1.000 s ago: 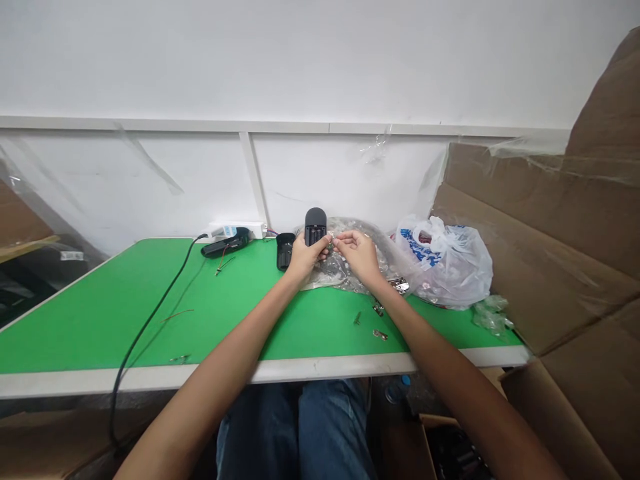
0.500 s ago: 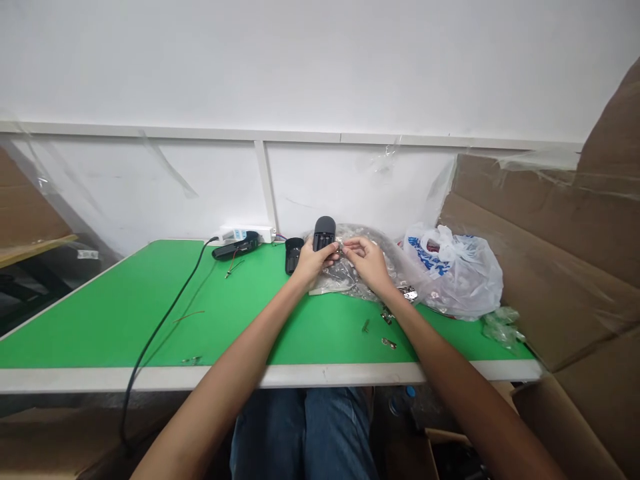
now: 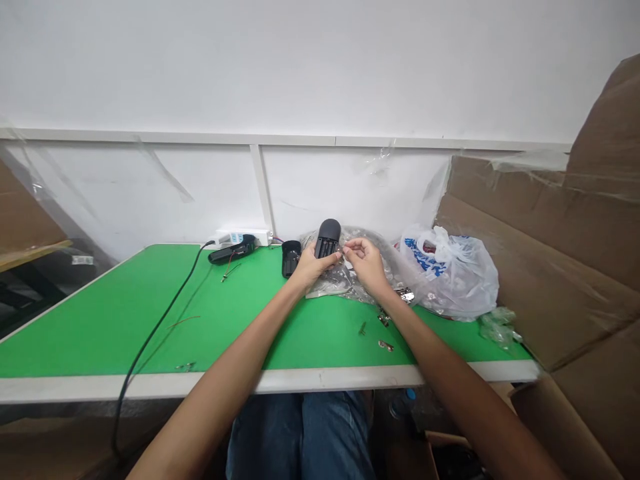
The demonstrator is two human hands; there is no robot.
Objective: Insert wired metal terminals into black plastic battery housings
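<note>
A black plastic housing with a rounded top and an open battery compartment (image 3: pixel 329 232) is gripped by my left hand (image 3: pixel 311 267), slightly tilted. My right hand (image 3: pixel 367 263) is closed in a pinch close to the housing's right side; whatever tiny part lies between its fingertips is too small to name. Behind and under both hands spreads a clear plastic bag (image 3: pixel 350 283) of small shiny metal pieces. A second black housing (image 3: pixel 290 259) lies just left of my left hand. Loose metal contacts (image 3: pixel 385 345) and small springs (image 3: pixel 362 328) lie on the green tabletop near my right forearm.
Against the wall is a white power strip (image 3: pixel 255 236), with a black handheld device (image 3: pixel 233 251) and a black cable (image 3: pixel 165 320) beside it. A knotted white carrier bag (image 3: pixel 465 287) stands to the right, near a large cardboard box (image 3: pixel 540 247). Thin wire (image 3: pixel 184 321) lies on the left.
The housing in my left hand has tilted a little to the right. My right hand keeps its pinch beside it. The whole view has shifted slightly.
</note>
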